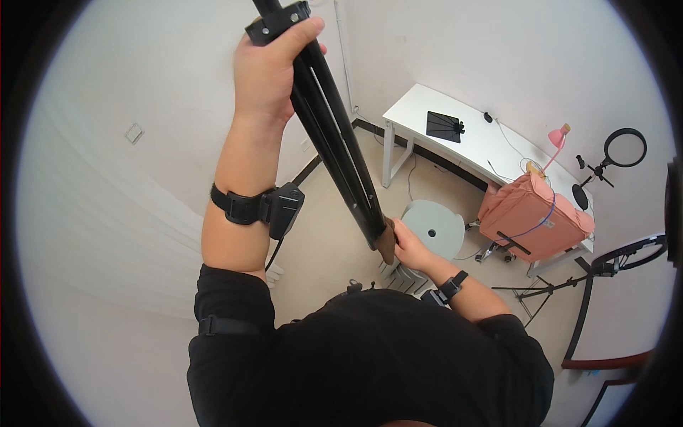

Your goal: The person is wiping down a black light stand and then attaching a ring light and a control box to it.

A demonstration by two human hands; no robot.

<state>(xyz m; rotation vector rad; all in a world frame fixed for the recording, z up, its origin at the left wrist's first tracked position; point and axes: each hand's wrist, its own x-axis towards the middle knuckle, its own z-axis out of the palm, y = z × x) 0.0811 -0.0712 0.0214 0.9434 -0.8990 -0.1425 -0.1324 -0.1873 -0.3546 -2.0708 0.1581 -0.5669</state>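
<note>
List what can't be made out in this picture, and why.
All in the head view:
Upper end of the folded black tripod: cut off by the top edge.
Most fingers of the left hand: hidden behind the tripod.
Fingertips of the right hand: mostly hidden by the brown piece.
Small black object on the white desk: too small to identify.

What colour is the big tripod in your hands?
Mostly black; the tripod shows best in the head view.
</note>
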